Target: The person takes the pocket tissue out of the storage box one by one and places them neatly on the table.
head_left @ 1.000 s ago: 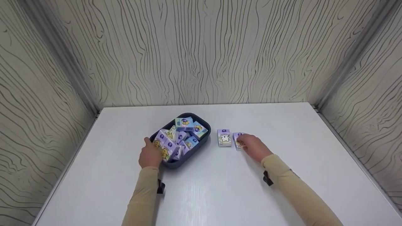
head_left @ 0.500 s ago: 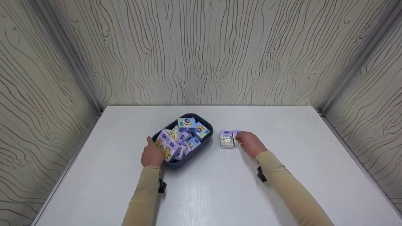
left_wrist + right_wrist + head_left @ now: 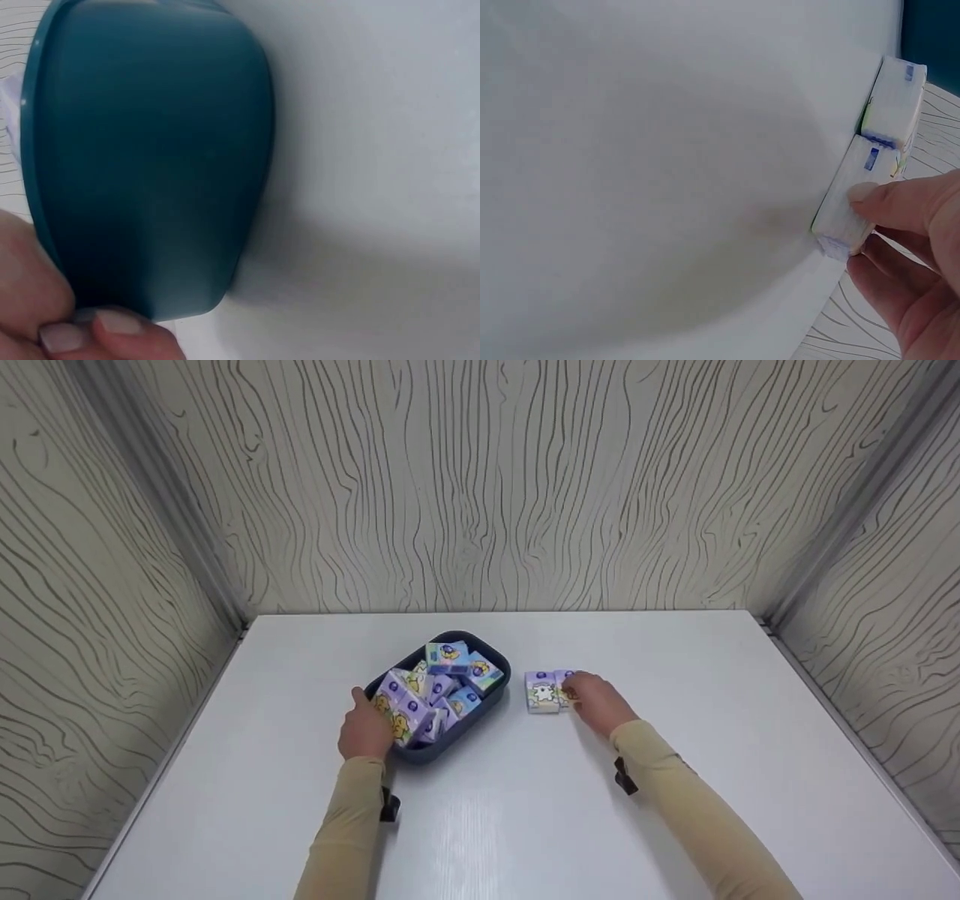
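The right hand (image 3: pixel 596 703) pinches a tissue pack (image 3: pixel 853 196) on the table, touching another pack (image 3: pixel 541 691) on its left. The left hand (image 3: pixel 365 730) grips the bin (image 3: pixel 491 709) rim. Likely lining up packs; next, let go cleanly.

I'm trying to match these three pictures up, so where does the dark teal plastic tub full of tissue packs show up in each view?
Head view: the dark teal plastic tub sits left of centre on the white table, with the left hand at its near rim.
Left wrist view: its outer wall fills the left half, fingertips at its lower edge.
Right wrist view: only a dark sliver in the top right corner.
Shared landmark: the white table.
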`<state>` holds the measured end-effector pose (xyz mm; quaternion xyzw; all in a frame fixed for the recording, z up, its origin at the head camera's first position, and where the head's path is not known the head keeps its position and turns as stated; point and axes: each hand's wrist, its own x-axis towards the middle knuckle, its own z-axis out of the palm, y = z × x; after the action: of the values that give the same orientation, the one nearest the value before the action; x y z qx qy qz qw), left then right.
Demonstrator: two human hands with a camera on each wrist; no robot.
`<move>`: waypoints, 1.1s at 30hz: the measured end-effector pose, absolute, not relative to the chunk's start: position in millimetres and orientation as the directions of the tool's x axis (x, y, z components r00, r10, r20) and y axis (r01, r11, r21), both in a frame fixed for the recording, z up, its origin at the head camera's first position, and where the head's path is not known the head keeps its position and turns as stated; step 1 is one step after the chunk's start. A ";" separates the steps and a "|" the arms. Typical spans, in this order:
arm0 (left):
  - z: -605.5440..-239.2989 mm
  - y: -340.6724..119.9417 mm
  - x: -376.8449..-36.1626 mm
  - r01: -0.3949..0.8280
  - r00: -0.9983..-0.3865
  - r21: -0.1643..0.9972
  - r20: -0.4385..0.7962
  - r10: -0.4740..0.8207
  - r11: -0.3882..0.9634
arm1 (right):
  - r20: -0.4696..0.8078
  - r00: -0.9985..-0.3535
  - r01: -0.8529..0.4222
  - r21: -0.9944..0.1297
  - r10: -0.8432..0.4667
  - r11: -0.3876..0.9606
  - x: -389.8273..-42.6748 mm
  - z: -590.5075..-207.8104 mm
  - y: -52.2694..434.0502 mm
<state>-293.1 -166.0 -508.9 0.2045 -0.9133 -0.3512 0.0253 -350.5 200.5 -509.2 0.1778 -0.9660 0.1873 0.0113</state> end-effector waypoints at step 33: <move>-507.8 -165.4 -290.6 -0.336 -0.916 0.662 -0.065 -0.396 0.670 | 0.187 -0.781 -0.607 -0.454 -0.596 0.653 -299.2 -460.3 33.9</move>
<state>-290.6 -165.4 -507.8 0.2005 -0.9128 -0.3534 0.0422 -299.2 33.9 -460.3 0.3310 -0.9089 0.2534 0.0105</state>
